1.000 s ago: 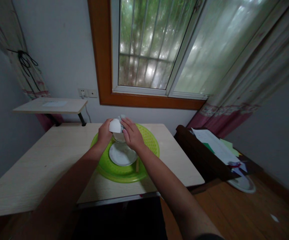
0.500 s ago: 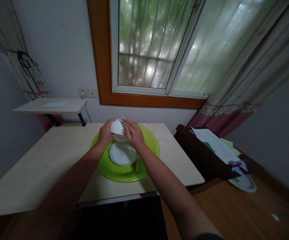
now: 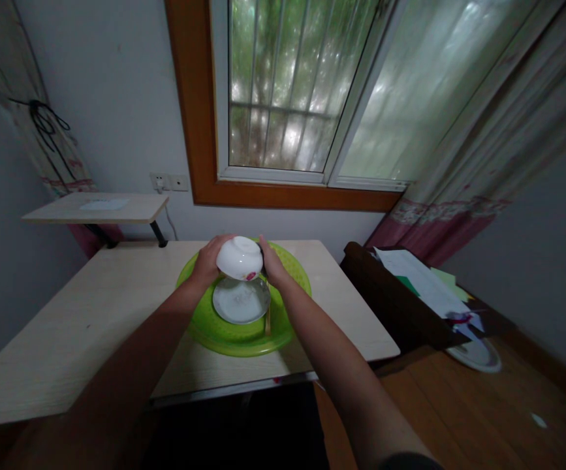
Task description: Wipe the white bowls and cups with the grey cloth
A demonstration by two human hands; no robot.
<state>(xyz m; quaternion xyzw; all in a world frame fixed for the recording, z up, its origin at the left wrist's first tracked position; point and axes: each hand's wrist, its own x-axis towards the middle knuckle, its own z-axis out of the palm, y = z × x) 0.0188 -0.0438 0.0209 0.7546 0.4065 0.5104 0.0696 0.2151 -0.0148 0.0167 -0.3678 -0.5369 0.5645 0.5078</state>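
Note:
A white bowl (image 3: pixel 240 256) with a pink flower on its side is tipped so its underside faces me, above a green basin (image 3: pixel 243 346). My left hand (image 3: pixel 210 256) is closed on the bowl's left edge. On the right side my right hand (image 3: pixel 273 264) is pressed against the bowl, with a dark greyish edge of cloth (image 3: pixel 262 256) between them; most of its fingers are hidden behind the bowl. Below lies a white plate (image 3: pixel 241 303) in the basin, with chopsticks (image 3: pixel 267 320) just to its right.
The basin stands on a light wooden table (image 3: pixel 91 326). At the back left is a small raised shelf (image 3: pixel 140 205) with a paper on it. A dark brown piece of furniture (image 3: pixel 390 300) holding papers (image 3: pixel 414 281) adjoins the table's right side.
The bowl has turned so its rounded underside and flower show more. My right hand has shifted down and right around its side, and the greyish cloth is now mostly hidden.

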